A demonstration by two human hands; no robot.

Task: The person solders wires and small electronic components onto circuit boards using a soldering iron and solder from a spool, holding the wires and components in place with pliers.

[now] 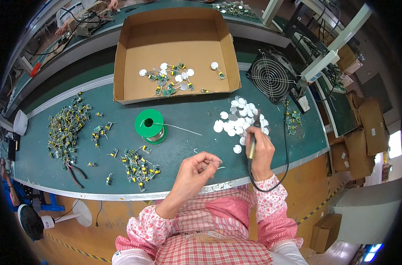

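Note:
My right hand [262,152] is wrapped round a soldering iron [252,150], whose dark end points away from me and whose black cable loops beneath my wrist. Beyond it lies a heap of white and silvery discs [238,121]. Near the table's front edge, my left hand [194,172] pinches something small. A thin pale wire end [221,168] pokes out by its fingertips; the fingers hide the rest. To the left of that hand is a pile of small circuit boards with yellow parts [137,165]. A green spool of solder wire [150,123] stands farther back, its loose end stretching right.
A cardboard box [179,37] at the back holds boards joined to discs. A larger board pile [68,128] and pliers [76,174] lie left. A caged black fan [271,75] stands back right, with more small boards [293,122] nearby. Other people's hands [113,4] show far left.

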